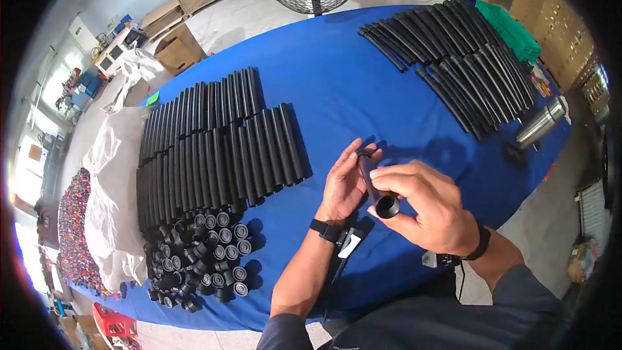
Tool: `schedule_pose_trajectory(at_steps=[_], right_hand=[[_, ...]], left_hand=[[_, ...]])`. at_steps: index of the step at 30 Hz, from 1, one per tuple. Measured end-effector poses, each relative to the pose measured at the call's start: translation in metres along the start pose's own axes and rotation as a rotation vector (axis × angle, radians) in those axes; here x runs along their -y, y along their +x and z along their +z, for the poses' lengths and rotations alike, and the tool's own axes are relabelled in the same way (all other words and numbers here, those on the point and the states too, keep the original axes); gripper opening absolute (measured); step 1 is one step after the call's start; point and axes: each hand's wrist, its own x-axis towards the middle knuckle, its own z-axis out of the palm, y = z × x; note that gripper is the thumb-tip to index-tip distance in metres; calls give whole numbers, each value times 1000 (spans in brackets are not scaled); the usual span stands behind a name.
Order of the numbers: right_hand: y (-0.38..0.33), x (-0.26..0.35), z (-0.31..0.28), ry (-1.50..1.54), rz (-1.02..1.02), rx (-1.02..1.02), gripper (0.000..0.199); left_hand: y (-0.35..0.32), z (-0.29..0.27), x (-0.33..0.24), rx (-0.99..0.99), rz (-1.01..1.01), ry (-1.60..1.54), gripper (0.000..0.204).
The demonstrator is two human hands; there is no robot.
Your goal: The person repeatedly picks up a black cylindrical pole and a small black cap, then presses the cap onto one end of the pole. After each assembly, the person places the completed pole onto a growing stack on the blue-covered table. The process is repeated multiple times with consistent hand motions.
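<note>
Both hands are gripping one black tube [374, 185] above the blue table [337, 84]: the right hand [424, 210] is wrapping its near end, the left hand [341, 188] is pinching the far tip. Stacked tubes [214, 149] are lying left, caps [207, 256] nearer; longer tubes [466, 58] are waiting far right, so much seems left.

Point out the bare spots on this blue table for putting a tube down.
Bare cloth lies between the left tube stack and the right tube pile, beyond both hands. The left front corner is crowded with small caps; a steel flask sits at the right edge.
</note>
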Motion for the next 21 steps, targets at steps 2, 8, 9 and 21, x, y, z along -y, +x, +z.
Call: schedule_pose_trajectory(at_steps=[2,8,9,21], right_hand=[[-4,1,-4,11,39,-14,46],[-54,-24,-36,77,584,-3,38],[-67,-33,-34,97,642,0,44],[-121,-60,5,297,1021,328,37]], left_hand=[[3,-18,-2,-11,36,-99,40],[6,-26,-7,-118,239,-236,38],[7,-26,-5,-118,239,-244,39],[4,-13,-6,-39,212,-100,44]])
